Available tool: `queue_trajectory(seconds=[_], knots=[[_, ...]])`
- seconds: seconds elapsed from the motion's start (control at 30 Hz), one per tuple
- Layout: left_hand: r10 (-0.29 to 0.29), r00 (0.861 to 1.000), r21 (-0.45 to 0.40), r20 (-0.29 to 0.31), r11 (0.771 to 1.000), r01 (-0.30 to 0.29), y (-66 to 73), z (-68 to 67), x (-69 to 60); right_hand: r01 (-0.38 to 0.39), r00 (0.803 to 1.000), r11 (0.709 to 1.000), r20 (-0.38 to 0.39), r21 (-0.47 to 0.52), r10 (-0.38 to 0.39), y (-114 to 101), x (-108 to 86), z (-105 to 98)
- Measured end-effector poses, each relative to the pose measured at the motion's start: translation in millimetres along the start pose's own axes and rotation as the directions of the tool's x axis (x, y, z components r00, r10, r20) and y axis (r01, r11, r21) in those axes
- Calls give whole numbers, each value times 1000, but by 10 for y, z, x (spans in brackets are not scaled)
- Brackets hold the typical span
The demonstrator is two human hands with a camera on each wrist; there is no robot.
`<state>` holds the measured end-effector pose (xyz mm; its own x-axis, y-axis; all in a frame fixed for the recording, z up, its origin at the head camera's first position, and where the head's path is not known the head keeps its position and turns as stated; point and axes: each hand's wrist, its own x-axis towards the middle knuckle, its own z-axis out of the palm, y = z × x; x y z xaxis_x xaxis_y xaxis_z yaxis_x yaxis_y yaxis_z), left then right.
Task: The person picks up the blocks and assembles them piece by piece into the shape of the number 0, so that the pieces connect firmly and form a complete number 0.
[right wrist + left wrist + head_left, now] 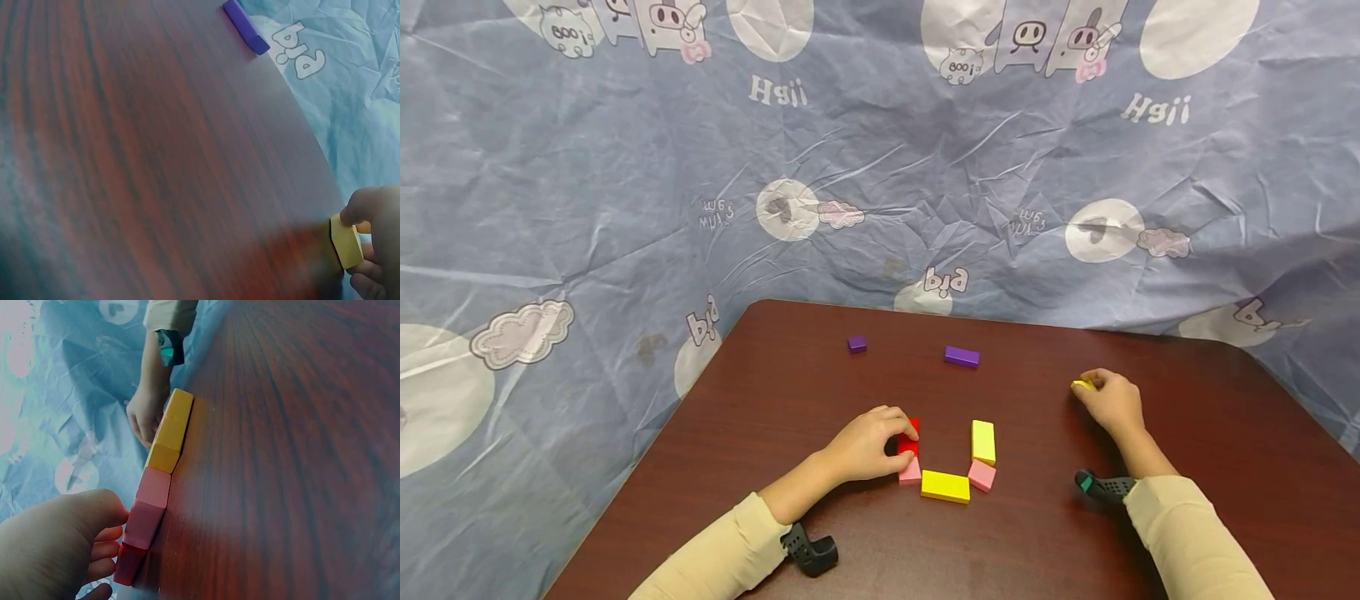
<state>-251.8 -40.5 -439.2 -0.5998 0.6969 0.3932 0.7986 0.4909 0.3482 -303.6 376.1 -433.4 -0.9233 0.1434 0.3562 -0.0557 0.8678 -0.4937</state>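
My left hand (867, 446) holds a red block (908, 447), with thumb and fingers curled over it, hiding part of it. A pink block (910, 472) touches the red block's near end, close to my thumb. A long yellow block (945, 487) lies beside that pink one, followed by a second pink block (982, 475) and an upright-running pale yellow block (982, 442). Farther right, my right hand (1112, 403) pinches a small yellow block (346, 242) between thumb and fingers. Most of this block is covered by the hand in the head view.
Toward the back of the dark wooden table (760, 400) lie a small purple block (857, 344) and a longer purple block (962, 357). A wrinkled blue printed cloth (880, 167) hangs behind the table's far edge and along its left side.
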Motion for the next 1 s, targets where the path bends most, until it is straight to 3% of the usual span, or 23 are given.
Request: queue_trajectory(seconds=[0.23, 0.5, 1.0], knots=[[-3, 1000, -2, 2, 1000, 3, 2, -1, -7, -29, 1000, 998, 10, 56, 29, -88, -47, 53], [-12, 1000, -1, 15, 1000, 12, 18, -14, 4, 15, 1000, 995, 19, 99, -17, -287, -141, 130], [-3, 1000, -2, 1, 1000, 3, 13, -16, -12, 61, 990, 980, 113, 191, -84, -762, -228, 287]])
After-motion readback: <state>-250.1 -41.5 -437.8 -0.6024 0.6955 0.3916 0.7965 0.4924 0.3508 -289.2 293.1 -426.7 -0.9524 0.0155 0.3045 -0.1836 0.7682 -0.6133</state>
